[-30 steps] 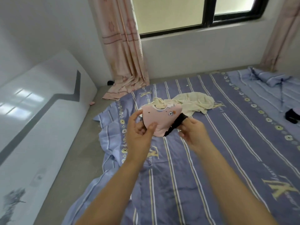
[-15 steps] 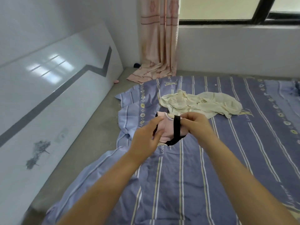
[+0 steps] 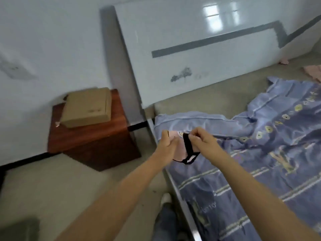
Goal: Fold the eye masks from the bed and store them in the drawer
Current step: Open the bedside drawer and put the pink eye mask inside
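A pink eye mask [image 3: 180, 150] with a black elastic strap [image 3: 188, 148] hangs folded between my two hands, in the air over the bed's left edge. My left hand [image 3: 167, 143] grips its left side. My right hand [image 3: 202, 140] pinches its top edge and the strap. The bed [image 3: 260, 153] with a blue-purple striped sheet lies to the right. A dark red wooden nightstand [image 3: 92, 136] stands on the floor to the left; from here I cannot make out its drawer.
A brown cardboard box [image 3: 86, 107] lies on the nightstand. The white headboard [image 3: 199, 54] with a grey stripe leans behind the bed. My shoe [image 3: 165, 200] and trouser leg stand by the metal bed rail [image 3: 175, 185]. Pink cloth [image 3: 312, 71] lies at far right.
My view has swung left from the window and the cream garment to the nightstand. Both hands have kept hold of the pink eye mask, now folded smaller with the strap across it.
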`<state>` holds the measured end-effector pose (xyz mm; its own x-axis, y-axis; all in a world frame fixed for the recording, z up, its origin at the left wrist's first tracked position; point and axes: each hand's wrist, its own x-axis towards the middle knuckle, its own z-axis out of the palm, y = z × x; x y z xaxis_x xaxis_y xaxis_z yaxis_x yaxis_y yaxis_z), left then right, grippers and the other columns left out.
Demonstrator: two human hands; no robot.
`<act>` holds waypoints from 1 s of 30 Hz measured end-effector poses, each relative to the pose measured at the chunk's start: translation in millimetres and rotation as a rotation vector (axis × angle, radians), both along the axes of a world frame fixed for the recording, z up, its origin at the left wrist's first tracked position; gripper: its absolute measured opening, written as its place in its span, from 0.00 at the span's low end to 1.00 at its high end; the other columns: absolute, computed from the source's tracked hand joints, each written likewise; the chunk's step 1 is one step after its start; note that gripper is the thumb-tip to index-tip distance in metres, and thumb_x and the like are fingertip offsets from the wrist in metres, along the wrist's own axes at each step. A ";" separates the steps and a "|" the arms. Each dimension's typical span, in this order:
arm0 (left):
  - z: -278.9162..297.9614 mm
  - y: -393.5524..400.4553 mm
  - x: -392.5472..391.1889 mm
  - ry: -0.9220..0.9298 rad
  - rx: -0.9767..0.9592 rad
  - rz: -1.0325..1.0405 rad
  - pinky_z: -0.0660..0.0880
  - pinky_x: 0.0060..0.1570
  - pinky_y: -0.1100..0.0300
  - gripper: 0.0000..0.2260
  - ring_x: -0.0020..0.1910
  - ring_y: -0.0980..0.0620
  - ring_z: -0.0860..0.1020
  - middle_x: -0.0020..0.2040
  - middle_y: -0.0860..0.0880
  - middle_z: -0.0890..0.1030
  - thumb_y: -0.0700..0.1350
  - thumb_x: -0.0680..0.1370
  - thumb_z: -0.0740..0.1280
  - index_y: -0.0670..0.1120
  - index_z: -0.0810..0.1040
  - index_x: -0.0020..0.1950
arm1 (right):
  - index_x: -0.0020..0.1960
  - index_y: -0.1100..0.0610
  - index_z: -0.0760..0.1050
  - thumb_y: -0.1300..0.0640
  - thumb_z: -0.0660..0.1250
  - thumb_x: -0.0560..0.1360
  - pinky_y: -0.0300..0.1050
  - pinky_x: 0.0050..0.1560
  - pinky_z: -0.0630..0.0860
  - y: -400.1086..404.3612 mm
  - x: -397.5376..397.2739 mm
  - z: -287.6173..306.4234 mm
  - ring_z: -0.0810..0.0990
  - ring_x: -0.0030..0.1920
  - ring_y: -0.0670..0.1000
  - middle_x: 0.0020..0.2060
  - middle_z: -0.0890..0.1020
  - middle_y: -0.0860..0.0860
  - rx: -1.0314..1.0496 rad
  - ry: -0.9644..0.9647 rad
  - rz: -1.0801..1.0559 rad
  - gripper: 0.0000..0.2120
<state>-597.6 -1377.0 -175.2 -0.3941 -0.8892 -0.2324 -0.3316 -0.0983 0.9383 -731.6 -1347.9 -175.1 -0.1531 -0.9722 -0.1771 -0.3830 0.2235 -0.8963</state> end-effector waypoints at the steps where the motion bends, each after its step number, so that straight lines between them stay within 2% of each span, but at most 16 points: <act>1: -3.7 2.0 24.0 0.048 0.028 0.077 0.69 0.37 0.75 0.07 0.41 0.57 0.67 0.41 0.49 0.68 0.35 0.80 0.52 0.44 0.61 0.43 | 0.32 0.48 0.65 0.63 0.61 0.75 0.28 0.31 0.65 -8.5 25.6 -5.8 0.66 0.32 0.42 0.30 0.69 0.45 0.008 -0.028 0.047 0.16; 3: -13.8 8.7 86.8 0.095 0.116 0.264 0.69 0.35 0.77 0.10 0.40 0.61 0.68 0.40 0.53 0.68 0.36 0.80 0.53 0.48 0.64 0.41 | 0.32 0.48 0.66 0.63 0.62 0.74 0.27 0.31 0.66 -24.9 89.1 -17.8 0.68 0.33 0.42 0.30 0.70 0.45 0.036 -0.069 0.157 0.16; 5: -20.9 14.0 135.8 0.130 0.184 0.390 0.71 0.36 0.73 0.11 0.40 0.59 0.70 0.41 0.51 0.71 0.36 0.79 0.56 0.51 0.67 0.41 | 0.32 0.49 0.68 0.64 0.63 0.74 0.26 0.31 0.67 -36.5 133.2 -26.6 0.69 0.34 0.43 0.31 0.72 0.44 0.064 -0.102 0.218 0.15; 7: -29.0 13.4 187.1 0.082 0.194 0.517 0.72 0.37 0.67 0.12 0.41 0.53 0.72 0.43 0.48 0.74 0.34 0.77 0.59 0.51 0.70 0.40 | 0.33 0.49 0.70 0.65 0.64 0.73 0.28 0.34 0.68 -46.6 174.3 -36.1 0.70 0.34 0.43 0.31 0.73 0.46 0.106 -0.130 0.302 0.15; 10: -48.4 -2.9 267.5 0.019 0.242 0.710 0.71 0.42 0.57 0.09 0.47 0.46 0.72 0.48 0.42 0.75 0.30 0.74 0.61 0.44 0.72 0.45 | 0.36 0.51 0.72 0.64 0.63 0.74 0.40 0.40 0.69 -68.1 232.2 -59.4 0.72 0.36 0.47 0.33 0.74 0.47 0.159 -0.093 0.383 0.11; 13: -79.2 -32.4 337.3 -0.120 0.307 0.791 0.71 0.53 0.48 0.11 0.53 0.40 0.75 0.54 0.36 0.77 0.29 0.73 0.61 0.36 0.73 0.55 | 0.41 0.55 0.74 0.62 0.63 0.74 0.41 0.42 0.69 -104.3 276.7 -91.7 0.74 0.42 0.49 0.35 0.75 0.47 0.202 0.111 0.405 0.05; 15: -107.1 -56.8 379.4 -0.226 0.321 0.811 0.72 0.52 0.50 0.11 0.54 0.40 0.76 0.53 0.37 0.78 0.31 0.73 0.61 0.35 0.73 0.55 | 0.43 0.57 0.74 0.62 0.62 0.75 0.43 0.45 0.70 -133.2 299.4 -117.3 0.76 0.46 0.53 0.39 0.77 0.51 0.273 0.172 0.342 0.04; 18: -150.0 -93.5 421.4 -0.324 0.326 0.764 0.68 0.43 0.58 0.07 0.44 0.46 0.74 0.46 0.41 0.77 0.35 0.74 0.61 0.39 0.76 0.50 | 0.51 0.64 0.75 0.63 0.60 0.75 0.49 0.50 0.71 -172.6 316.7 -158.0 0.77 0.53 0.60 0.50 0.80 0.62 0.373 0.245 0.154 0.08; 20: -185.1 -122.0 436.0 -0.377 0.312 0.723 0.69 0.42 0.57 0.06 0.44 0.43 0.76 0.47 0.37 0.79 0.35 0.74 0.61 0.39 0.76 0.47 | 0.58 0.66 0.71 0.63 0.59 0.75 0.51 0.56 0.70 -196.6 320.8 -190.1 0.74 0.57 0.62 0.57 0.77 0.64 0.438 0.241 -0.001 0.13; 23: -237.6 -158.4 442.5 -0.455 0.291 0.712 0.73 0.51 0.50 0.08 0.53 0.38 0.76 0.55 0.33 0.78 0.35 0.73 0.63 0.33 0.76 0.50 | 0.67 0.64 0.62 0.59 0.60 0.76 0.54 0.65 0.65 -223.1 320.2 -237.2 0.68 0.65 0.63 0.66 0.70 0.63 0.528 0.168 -0.194 0.22; 26: -286.6 -190.7 442.5 -0.427 0.259 0.739 0.67 0.62 0.54 0.15 0.63 0.41 0.71 0.66 0.35 0.70 0.35 0.73 0.65 0.33 0.72 0.58 | 0.70 0.58 0.58 0.58 0.62 0.74 0.51 0.64 0.65 -248.6 320.2 -279.3 0.67 0.66 0.61 0.68 0.68 0.60 0.434 0.050 -0.333 0.26; 28: -316.6 -207.6 443.1 -0.443 0.146 0.754 0.66 0.63 0.56 0.13 0.66 0.43 0.70 0.70 0.35 0.65 0.36 0.72 0.67 0.33 0.75 0.56 | 0.71 0.54 0.55 0.62 0.61 0.74 0.48 0.63 0.65 -265.8 321.3 -302.4 0.67 0.66 0.60 0.68 0.68 0.57 0.364 -0.035 -0.426 0.28; 30: -335.5 -220.8 444.6 -0.481 0.004 0.755 0.65 0.60 0.62 0.08 0.68 0.43 0.67 0.71 0.36 0.62 0.36 0.72 0.69 0.35 0.80 0.48 | 0.72 0.53 0.52 0.64 0.59 0.74 0.49 0.64 0.65 -279.9 322.7 -317.4 0.67 0.66 0.58 0.68 0.68 0.56 0.323 -0.147 -0.560 0.29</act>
